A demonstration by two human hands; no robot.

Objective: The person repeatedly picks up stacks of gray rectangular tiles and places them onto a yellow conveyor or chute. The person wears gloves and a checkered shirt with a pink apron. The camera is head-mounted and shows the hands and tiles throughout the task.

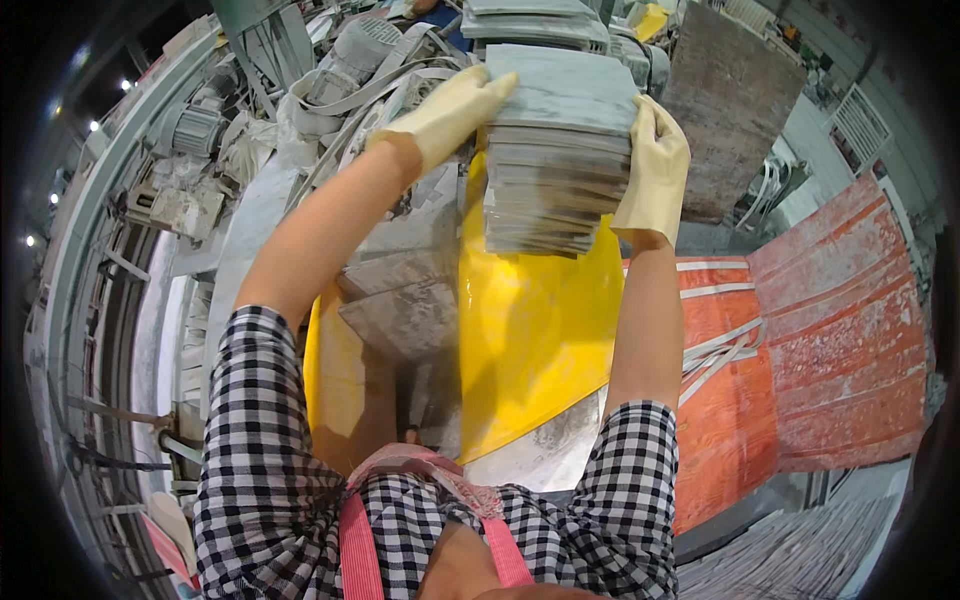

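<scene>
A tall stack of thin grey stone tiles [550,190] stands in front of me, its sides slightly uneven. On top lies a pale bluish-grey stone tile [565,90] with faint veining. My left hand [450,112], in a cream rubber glove, is closed on the left edge of this top tile, thumb over its face. My right hand [657,165], gloved alike, pinches the tile's right edge near the corner, its fingers bent. Whether the tile is lifted off the stack I cannot tell. The undersides of both grips are hidden.
A yellow sheet [540,340] hangs below the stack. Another tile stack [530,25] stands behind. To the right are a large brown slab [730,110] and orange panels [725,370] with white straps. Dusty machinery with a motor [197,130] fills the left. Many thin slabs [790,560] lie lower right.
</scene>
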